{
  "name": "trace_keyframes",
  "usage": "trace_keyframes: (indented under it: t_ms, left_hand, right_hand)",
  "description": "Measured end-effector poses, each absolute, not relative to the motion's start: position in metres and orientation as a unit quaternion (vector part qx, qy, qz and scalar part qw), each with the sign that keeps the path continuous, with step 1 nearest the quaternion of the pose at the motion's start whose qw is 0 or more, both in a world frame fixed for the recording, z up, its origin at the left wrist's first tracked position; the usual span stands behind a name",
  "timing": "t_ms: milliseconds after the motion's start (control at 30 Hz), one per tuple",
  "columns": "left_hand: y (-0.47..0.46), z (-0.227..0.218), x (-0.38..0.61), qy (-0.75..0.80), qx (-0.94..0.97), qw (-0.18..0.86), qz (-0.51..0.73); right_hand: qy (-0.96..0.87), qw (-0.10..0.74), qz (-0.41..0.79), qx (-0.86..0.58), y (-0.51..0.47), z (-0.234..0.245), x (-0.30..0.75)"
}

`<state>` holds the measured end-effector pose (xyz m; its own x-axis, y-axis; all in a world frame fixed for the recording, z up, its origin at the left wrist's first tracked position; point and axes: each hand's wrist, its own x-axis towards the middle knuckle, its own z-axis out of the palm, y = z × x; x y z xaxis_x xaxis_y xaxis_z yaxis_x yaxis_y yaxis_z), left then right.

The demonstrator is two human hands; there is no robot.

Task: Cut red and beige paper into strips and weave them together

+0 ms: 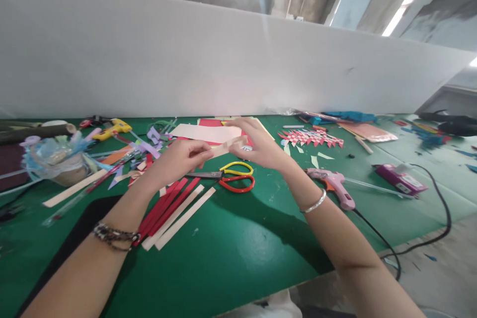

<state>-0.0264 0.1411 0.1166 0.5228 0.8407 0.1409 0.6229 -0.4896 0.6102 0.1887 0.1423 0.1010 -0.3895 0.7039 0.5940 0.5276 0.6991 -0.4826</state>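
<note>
A pale paper strip (222, 149) is stretched between my two hands over the table. My left hand (183, 155) pinches its left end. At the other end my right hand (257, 143) has its fingers closed round the strip, and some fingertips are blurred. Below lie scissors (237, 177) with one yellow and one red handle loop, their blades pointing left. Red paper strips (167, 211) and cream paper strips (186, 221) fan out under my left wrist. Behind my hands are a wide pale sheet (204, 132) and red paper (209, 122).
A red-and-white woven paper piece (311, 138) lies to the right. Nearer are a pink glue gun (335, 185) with its cord and a purple box (400, 179). On the left are a yellow glue gun (112, 129), purple scraps and a wrapped bundle (63, 159). A white partition (223, 59) rises behind.
</note>
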Motion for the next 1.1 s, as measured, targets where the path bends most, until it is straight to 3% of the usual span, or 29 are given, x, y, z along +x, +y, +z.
trace_keyframes:
  t_ms: [200,367,933,1100]
  left_hand:
    - [0.138,0.116,-0.023,0.410,0.862,0.241,0.174]
    - [0.141,0.119,-0.031,0.453,0.845,0.212,0.186]
    - [0.142,0.118,-0.028,0.457,0.796,0.303,0.257]
    - [0.141,0.116,-0.022,0.491,0.766,0.286,0.301]
  right_hand:
    - [-0.880,0.277,0.131,-0.363,0.142,0.094,0.176]
    - [-0.855,0.321,0.162,-0.374,0.145,0.095,0.182]
    - [-0.857,0.299,0.185,-0.378,0.141,0.096,0.178]
    - [-0.842,0.323,0.185,-0.391,0.141,0.096,0.178]
